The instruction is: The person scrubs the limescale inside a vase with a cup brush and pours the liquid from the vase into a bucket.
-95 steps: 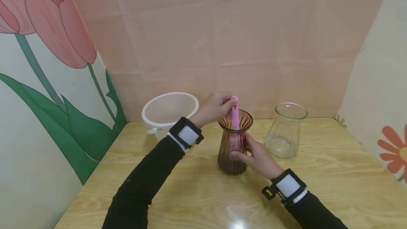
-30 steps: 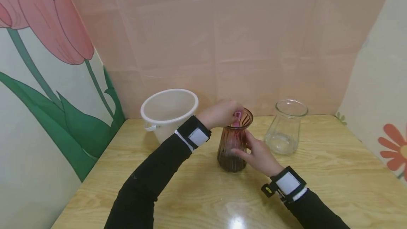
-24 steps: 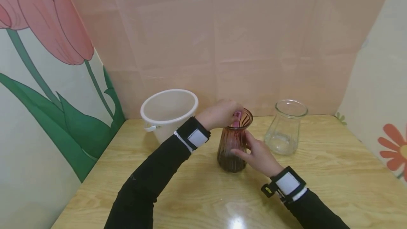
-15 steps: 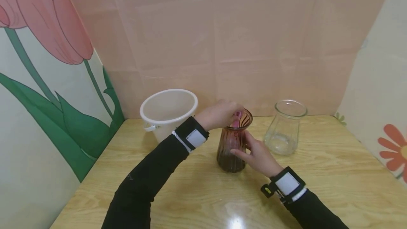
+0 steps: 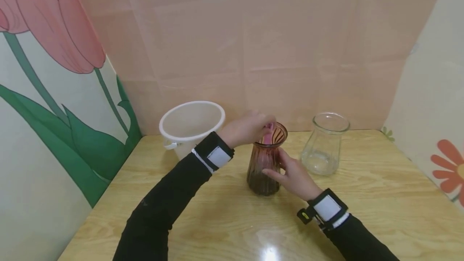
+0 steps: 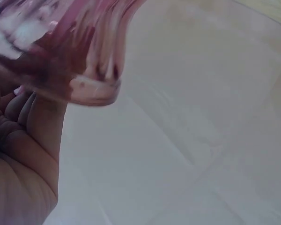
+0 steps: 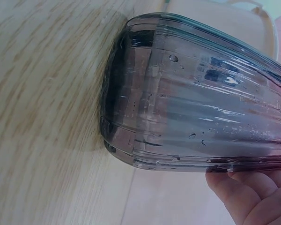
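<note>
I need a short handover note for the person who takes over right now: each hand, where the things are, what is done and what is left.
Left hand: at the mouth of the brown vase, grip on the top of a pink tool that reaches down inside.
Right hand: holds the vase by its side; the vase stands upright on the wooden table.
White bucket: behind the left wrist, at the back left.
Clear vase: to the right, untouched, apart from both hands.
Done: the tool is deep in the brown vase, which shows water drops on its glass.
Left: probably finish working the inside, then lift the tool out; the clear vase may follow.
</note>
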